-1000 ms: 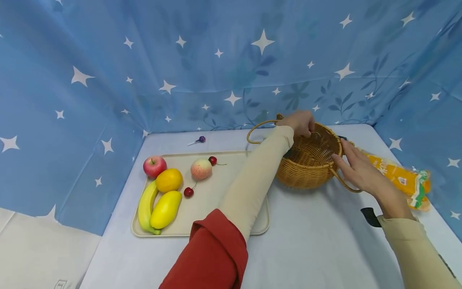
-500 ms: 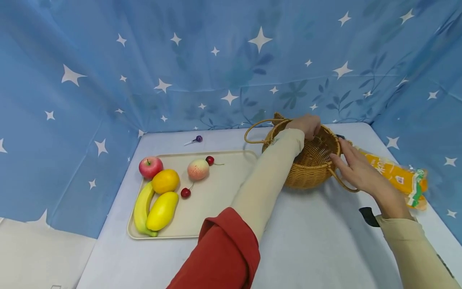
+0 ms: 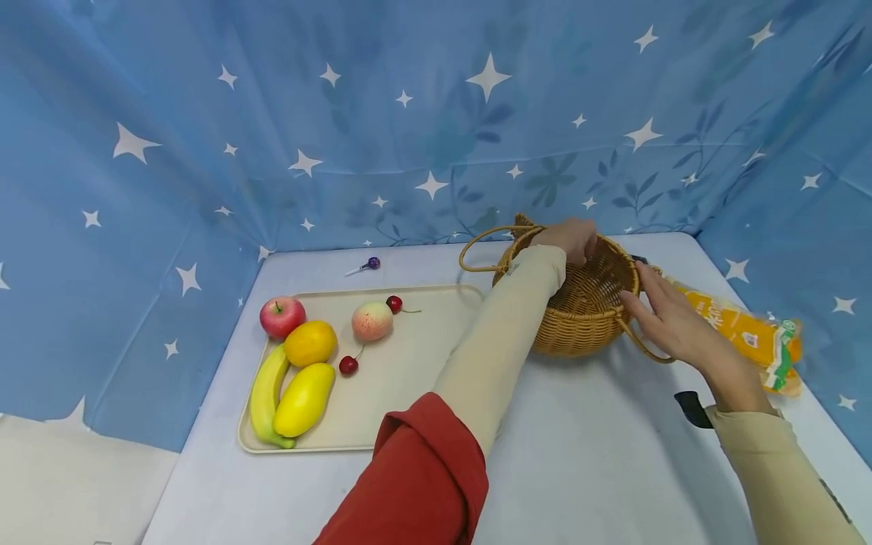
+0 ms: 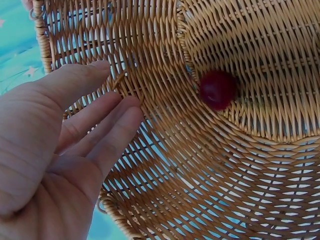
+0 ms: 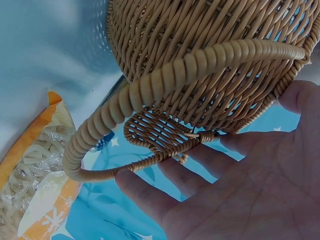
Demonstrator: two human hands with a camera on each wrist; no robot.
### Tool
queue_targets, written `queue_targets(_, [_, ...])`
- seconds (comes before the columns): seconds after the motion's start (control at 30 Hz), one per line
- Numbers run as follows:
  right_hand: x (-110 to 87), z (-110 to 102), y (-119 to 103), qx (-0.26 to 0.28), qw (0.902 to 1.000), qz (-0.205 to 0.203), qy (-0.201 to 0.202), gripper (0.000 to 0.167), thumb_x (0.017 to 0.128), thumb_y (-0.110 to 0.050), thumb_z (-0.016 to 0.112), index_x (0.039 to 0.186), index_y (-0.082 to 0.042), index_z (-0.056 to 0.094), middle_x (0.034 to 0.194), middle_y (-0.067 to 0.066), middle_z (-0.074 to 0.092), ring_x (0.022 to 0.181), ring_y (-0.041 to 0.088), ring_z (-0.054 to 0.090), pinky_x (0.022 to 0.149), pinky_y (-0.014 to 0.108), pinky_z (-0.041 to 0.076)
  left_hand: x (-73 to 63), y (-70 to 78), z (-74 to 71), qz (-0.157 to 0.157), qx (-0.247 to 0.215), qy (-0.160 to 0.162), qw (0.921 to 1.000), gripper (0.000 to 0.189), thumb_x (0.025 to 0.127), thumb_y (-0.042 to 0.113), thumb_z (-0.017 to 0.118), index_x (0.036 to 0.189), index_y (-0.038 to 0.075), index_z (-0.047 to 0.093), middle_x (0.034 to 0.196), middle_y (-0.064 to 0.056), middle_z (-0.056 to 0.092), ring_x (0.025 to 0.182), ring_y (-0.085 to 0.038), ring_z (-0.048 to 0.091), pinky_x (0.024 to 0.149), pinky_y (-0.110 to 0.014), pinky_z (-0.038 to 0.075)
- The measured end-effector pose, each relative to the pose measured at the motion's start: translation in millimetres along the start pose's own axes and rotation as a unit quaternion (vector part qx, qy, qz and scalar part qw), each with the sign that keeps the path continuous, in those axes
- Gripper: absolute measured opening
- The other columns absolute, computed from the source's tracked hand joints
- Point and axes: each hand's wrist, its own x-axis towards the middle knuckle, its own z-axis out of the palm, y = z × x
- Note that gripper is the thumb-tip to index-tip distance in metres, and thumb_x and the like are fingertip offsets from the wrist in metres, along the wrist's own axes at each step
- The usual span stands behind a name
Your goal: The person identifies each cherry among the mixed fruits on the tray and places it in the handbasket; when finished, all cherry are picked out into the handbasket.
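A brown wicker basket (image 3: 572, 333) with looped handles stands at the back right of the table, its mouth tilted toward the camera. My left hand (image 3: 568, 238) reaches over its mouth. In the left wrist view, the left hand's thumb and fingers (image 4: 120, 130) are extended and slightly apart near the woven wall, with nothing visible between them. A dark red cherry (image 4: 218, 90) lies inside the basket. My right hand (image 3: 674, 318) rests against the basket's right rim. In the right wrist view its fingers (image 5: 145, 195) are nearly straight, touching near the rim and the handle (image 5: 185, 70).
A cream tray (image 3: 429, 363) at left holds an apple (image 3: 282, 316), a lemon (image 3: 310, 344), a banana (image 3: 266, 401), a mango (image 3: 304, 400), a peach (image 3: 372, 322) and two cherries (image 3: 349, 365). Behind it lies a lollipop (image 3: 371, 264). An orange food bag (image 3: 742, 333) lies at right.
My left hand has shifted a little right over the basket, then slightly back left. The right hand keeps its place at the rim. The whole view has shifted slightly.
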Motion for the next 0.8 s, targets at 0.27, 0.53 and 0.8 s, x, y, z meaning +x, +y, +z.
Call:
queue_targets(0.27, [0.4,0.0,-0.4,-0.003,1.0,0.007,-0.005,0.081,0.117,-0.051,0.027,0.17,-0.007,-0.015,0.174,0.036,-0.01,0.159,0.065,-0.001,0.12,0.085,0.015,-2.7,-1.0,-5.8,0.013,-0.01,0.006,0.9998,0.018,0.106,0.014,0.067,0.089,0.021,0.065,0.106,0.01,0.067,0.077,-0.006,0.044,0.075,-0.022,0.045])
queue_targets(0.53, [1.9,0.0,1.4,0.006,1.0,0.004,-0.002,0.082,0.117,-0.051,0.028,0.17,-0.006,-0.015,0.174,0.036,-0.011,0.158,0.066,0.0,0.119,0.086,0.015,2.1,0.3,-20.4,0.056,-0.017,0.004,0.9983,0.038,0.105,0.016,0.07,0.071,0.018,0.053,0.072,0.007,0.039,0.068,-0.009,0.031,0.068,-0.024,0.036])
queue_targets(0.8, [2.0,0.5,1.4,0.009,0.9999,0.003,-0.006,0.082,0.116,-0.052,0.029,0.17,-0.009,-0.017,0.175,0.034,-0.012,0.16,0.063,-0.003,0.119,0.087,0.014,-3.4,7.4,-39.1,0.122,0.013,0.012,0.9923,0.012,0.105,0.017,0.069,0.103,0.013,0.08,0.098,0.006,0.072,0.092,-0.006,0.06,0.084,-0.016,0.048])
